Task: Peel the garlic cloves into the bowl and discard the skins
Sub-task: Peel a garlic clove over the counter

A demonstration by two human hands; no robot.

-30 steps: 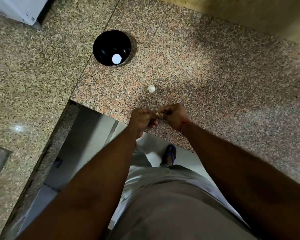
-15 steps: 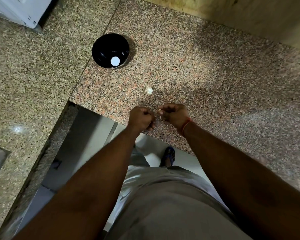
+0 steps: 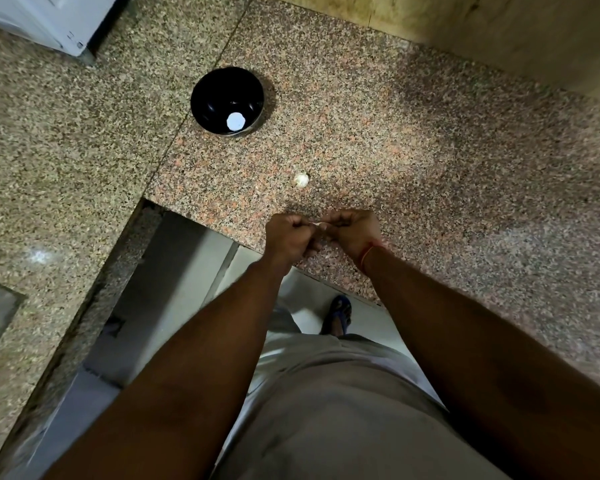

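While your left hand (image 3: 288,235) and right hand (image 3: 352,232) pinch a garlic clove (image 3: 315,224) between curled fingers, another clove (image 3: 301,179) lies on the bench (image 3: 413,150) near the black bowl (image 3: 226,98)

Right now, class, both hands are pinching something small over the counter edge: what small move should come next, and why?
Probably go on pulling the skin away: the left hand and right hand both pinch a small pale garlic clove, too hidden to tell if it is bare. Once clean, it goes into the round black bowl; another pale garlic piece waits on the speckled granite counter.
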